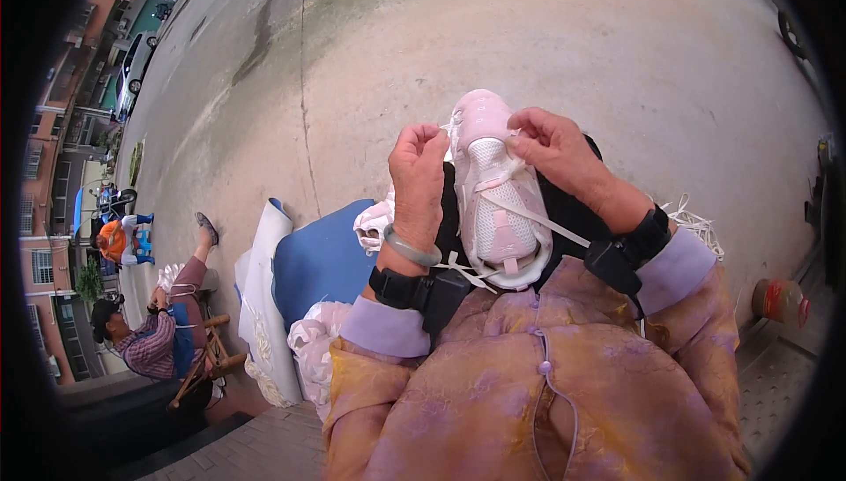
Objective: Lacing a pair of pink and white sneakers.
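A pink and white sneaker (500, 208) rests on my lap, its toe pointing away from me. White shoelace (529, 209) is threaded across its tongue, with loose ends trailing to both sides. At the shoe's left edge, my left hand (418, 172) is closed in a pinch on the lace near the upper eyelets. My right hand (560, 150) pinches at the opposite edge by the toe; whatever lies between its fingertips is too small to make out. Black devices are strapped to both wrists, and a pale bangle (412, 248) circles the left one.
More pink and white shoes (319, 340) lie at my left beside a blue sheet (324, 256) and a white sack (264, 305). A bundle of white laces (698, 227) is at my right, near a plastic jar (781, 302). A seated person (154, 340) works farther left.
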`<state>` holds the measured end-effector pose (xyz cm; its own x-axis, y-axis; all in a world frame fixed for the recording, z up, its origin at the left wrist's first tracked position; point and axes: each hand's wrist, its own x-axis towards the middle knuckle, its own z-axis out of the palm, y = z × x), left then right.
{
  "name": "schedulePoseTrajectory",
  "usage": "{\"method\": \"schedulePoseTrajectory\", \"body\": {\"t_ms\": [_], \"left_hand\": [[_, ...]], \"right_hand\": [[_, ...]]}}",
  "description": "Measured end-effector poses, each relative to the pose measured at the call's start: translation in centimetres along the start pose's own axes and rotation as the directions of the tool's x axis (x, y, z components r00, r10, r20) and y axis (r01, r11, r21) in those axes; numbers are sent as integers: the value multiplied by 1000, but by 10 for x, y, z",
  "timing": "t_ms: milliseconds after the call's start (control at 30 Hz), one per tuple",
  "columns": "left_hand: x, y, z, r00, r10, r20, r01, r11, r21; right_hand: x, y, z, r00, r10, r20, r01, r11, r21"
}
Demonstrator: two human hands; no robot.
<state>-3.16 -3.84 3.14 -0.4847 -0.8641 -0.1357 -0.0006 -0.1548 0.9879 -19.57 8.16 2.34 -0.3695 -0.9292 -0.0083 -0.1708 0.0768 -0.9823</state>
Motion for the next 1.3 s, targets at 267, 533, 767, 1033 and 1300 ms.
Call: {"method": "schedulePoseTrajectory", "body": {"t_ms": [267,533,767,1033,1300], "left_hand": [[76,2,-129,915,-302,-268,82,789,-608],[57,12,-210,892,-278,-358,37,832,-554],[34,5,-276,840,-292,-458,-88,759,-645],[-52,7,-366,623,-320,-714,-328,721,-610],[-113,10,-385,536,-311,-785,-366,752,-547]], "right_hand": [[67,84,-114,752,560,-346,-327,774,542],[79,99,-117,763,563,-318,-352,774,526],[96,109,-132,780,554,-290,-355,774,524],[164,85,-166,741,580,-339,-240,700,672],[177,48,-122,834,475,-282,-221,754,618]]}}
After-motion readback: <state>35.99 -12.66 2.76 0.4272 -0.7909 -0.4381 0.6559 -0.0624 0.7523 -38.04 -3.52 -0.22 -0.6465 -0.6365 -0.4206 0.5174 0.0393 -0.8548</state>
